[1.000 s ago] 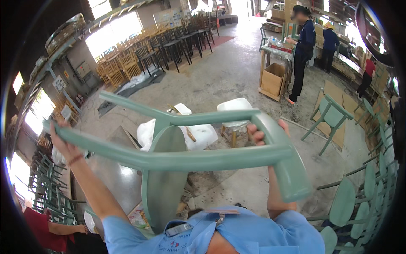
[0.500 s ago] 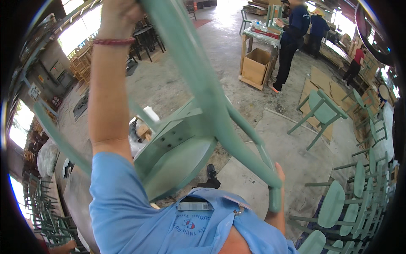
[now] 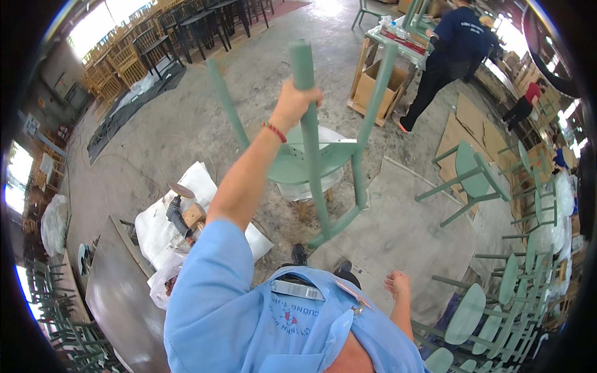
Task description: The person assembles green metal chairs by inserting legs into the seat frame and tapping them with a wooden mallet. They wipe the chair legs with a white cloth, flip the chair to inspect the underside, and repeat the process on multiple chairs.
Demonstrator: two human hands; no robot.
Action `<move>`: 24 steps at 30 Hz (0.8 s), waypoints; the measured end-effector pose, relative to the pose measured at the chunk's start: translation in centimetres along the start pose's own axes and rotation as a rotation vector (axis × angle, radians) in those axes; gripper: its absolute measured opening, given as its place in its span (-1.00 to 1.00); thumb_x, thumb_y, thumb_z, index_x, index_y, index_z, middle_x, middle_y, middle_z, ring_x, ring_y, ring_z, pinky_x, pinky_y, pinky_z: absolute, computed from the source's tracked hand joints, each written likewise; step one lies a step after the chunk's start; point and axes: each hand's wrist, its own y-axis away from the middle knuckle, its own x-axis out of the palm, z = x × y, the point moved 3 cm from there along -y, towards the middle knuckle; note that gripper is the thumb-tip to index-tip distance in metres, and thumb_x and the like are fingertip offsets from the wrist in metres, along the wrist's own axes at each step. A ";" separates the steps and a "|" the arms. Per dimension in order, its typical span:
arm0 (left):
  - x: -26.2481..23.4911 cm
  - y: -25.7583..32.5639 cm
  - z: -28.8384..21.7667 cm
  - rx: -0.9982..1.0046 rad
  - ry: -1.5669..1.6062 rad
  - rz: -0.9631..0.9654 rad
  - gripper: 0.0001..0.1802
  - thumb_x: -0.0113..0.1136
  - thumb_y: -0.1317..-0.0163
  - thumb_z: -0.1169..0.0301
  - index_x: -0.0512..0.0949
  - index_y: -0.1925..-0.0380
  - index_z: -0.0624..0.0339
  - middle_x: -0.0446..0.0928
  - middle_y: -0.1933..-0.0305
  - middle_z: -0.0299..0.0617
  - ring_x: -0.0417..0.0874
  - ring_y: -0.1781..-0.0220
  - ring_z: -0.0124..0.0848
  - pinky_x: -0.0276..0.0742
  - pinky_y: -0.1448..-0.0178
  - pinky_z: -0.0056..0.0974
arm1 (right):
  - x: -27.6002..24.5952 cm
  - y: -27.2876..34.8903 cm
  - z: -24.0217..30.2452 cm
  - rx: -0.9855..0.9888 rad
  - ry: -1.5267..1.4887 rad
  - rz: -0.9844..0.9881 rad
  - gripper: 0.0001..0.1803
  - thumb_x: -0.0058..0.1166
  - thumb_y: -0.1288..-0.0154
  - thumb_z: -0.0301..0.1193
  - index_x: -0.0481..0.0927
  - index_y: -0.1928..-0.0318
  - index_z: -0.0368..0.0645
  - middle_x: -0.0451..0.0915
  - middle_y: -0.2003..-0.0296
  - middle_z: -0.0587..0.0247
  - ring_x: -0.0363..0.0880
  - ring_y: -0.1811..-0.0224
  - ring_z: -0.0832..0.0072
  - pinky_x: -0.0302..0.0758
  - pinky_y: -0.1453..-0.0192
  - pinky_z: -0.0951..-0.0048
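A green wooden chair (image 3: pixel 313 163) is upside down in front of me, its legs pointing up and its curved back rail low on my side. The fingers of my left hand (image 3: pixel 297 105) are wrapped round the upper part of one leg. Beneath the seat is a low stand with a pale top (image 3: pixel 311 189), mostly hidden by the chair. Away from the chair, to its lower right, my right hand (image 3: pixel 398 285) hangs empty with loosely bent fingers.
To the left, a power drill (image 3: pixel 178 216) and a wooden block (image 3: pixel 194 215) lie on white sheeting beside a dark table (image 3: pixel 121 292). Many green chairs (image 3: pixel 467 311) stand on the right. A person (image 3: pixel 451 50) is at a workbench (image 3: pixel 401 40) at the back right.
The chair has moved away from me and down onto the stand, upside down. My left hand has come down with it, still gripping. My right hand is now off the chair.
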 end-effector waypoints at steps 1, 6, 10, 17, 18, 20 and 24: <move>-0.5 0.6 2.4 -0.010 -0.001 -0.043 -0.89 0.31 0.06 0.48 0.55 0.55 0.25 0.57 0.53 -0.22 0.55 0.47 -0.44 0.46 0.33 -0.27 | 0.3 -0.6 0.8 0.005 0.039 0.022 -0.59 -0.05 -0.37 -0.31 0.47 -0.15 -0.24 0.61 0.09 0.07 0.62 0.26 0.33 0.59 0.29 0.31; -2.7 9.4 11.3 -0.119 -0.017 -0.092 -0.80 0.39 0.07 0.52 0.53 0.46 0.20 0.55 0.44 -0.32 0.52 0.36 -0.49 0.48 0.20 -0.29 | 1.4 -5.0 4.6 0.002 0.181 0.155 -0.58 -0.06 -0.38 -0.32 0.47 -0.17 -0.24 0.62 0.10 0.08 0.63 0.28 0.33 0.60 0.27 0.31; -3.0 17.8 12.3 -0.206 -0.173 -0.150 -0.73 0.39 0.05 0.53 0.53 0.32 0.14 0.56 0.31 -0.32 0.54 0.27 -0.46 0.50 0.11 -0.30 | 2.8 -9.1 7.2 0.037 0.358 0.271 -0.62 -0.07 -0.38 -0.32 0.48 -0.12 -0.24 0.62 0.16 0.10 0.62 0.29 0.33 0.60 0.29 0.29; -1.4 25.5 11.6 -0.384 -0.445 -0.412 -0.53 0.35 -0.10 0.43 0.47 -0.04 0.17 0.58 0.03 -0.15 0.60 0.03 -0.31 0.51 -0.08 -0.22 | 7.1 -16.5 13.8 -0.029 0.779 0.513 -0.60 -0.08 -0.36 -0.31 0.47 -0.13 -0.23 0.61 0.16 0.10 0.61 0.31 0.34 0.60 0.30 0.27; -1.2 26.4 11.3 -0.411 -0.471 -0.472 -0.52 0.34 -0.12 0.43 0.47 -0.06 0.18 0.58 0.02 -0.17 0.60 0.05 -0.35 0.51 -0.06 -0.24 | 8.1 -17.5 15.0 -0.062 0.839 0.526 -0.59 -0.08 -0.36 -0.31 0.46 -0.14 -0.23 0.61 0.15 0.10 0.61 0.31 0.34 0.60 0.30 0.27; -1.8 30.4 11.6 -0.415 -0.608 -0.612 -0.57 0.29 -0.19 0.38 0.50 -0.06 0.22 0.62 0.05 -0.12 0.64 0.10 -0.32 0.53 -0.02 -0.22 | 10.3 -18.5 17.0 -0.134 0.956 0.554 -0.58 -0.08 -0.36 -0.30 0.45 -0.16 -0.22 0.60 0.13 0.10 0.60 0.30 0.34 0.59 0.31 0.28; -3.8 43.1 10.5 -0.759 -0.746 -0.956 -0.70 0.23 -0.20 0.28 0.59 0.17 0.27 0.66 0.19 0.02 0.68 0.17 -0.11 0.56 0.01 -0.15 | 14.4 -16.2 17.1 -0.192 0.882 0.611 -0.57 -0.08 -0.35 -0.30 0.46 -0.17 -0.23 0.62 0.14 0.08 0.61 0.28 0.32 0.56 0.30 0.28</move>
